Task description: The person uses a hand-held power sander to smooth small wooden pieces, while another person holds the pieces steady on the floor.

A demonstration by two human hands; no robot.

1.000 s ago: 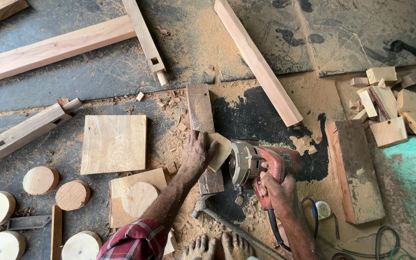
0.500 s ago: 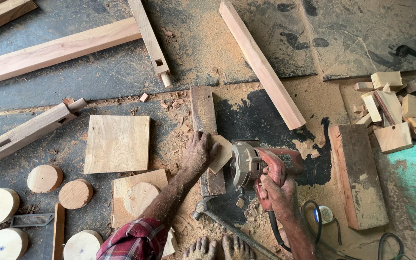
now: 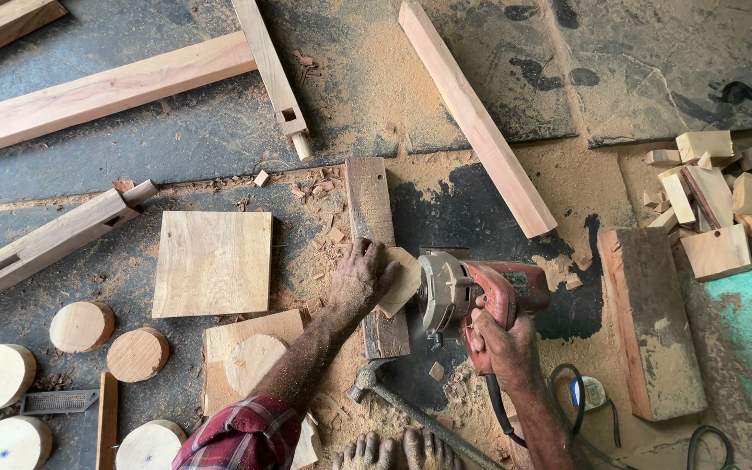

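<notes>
head view: the left hand [image 3: 359,280] presses flat on a small pale wood piece [image 3: 400,280], pinning it on top of a dark plank [image 3: 373,252] that lies on the sawdust-covered floor [image 3: 480,70]. the right hand [image 3: 500,341] is wrapped tight around the handle of a red power saw [image 3: 467,292], whose round guard sits just right of the wood piece, touching or nearly touching its edge; the blade itself is hidden.

to do this cut well, it seems wise to keep the left fingers [image 3: 385,271] back on the plank side of the wood piece, away from the guard, hold the piece down firmly so it cannot twist, and keep the cord [image 3: 491,409] trailing behind the saw.

no containers show. near the plank lie a hammer [image 3: 393,396] below it, a square board [image 3: 211,263] to its left, and a heap of offcut blocks [image 3: 720,204] well to its right.
</notes>
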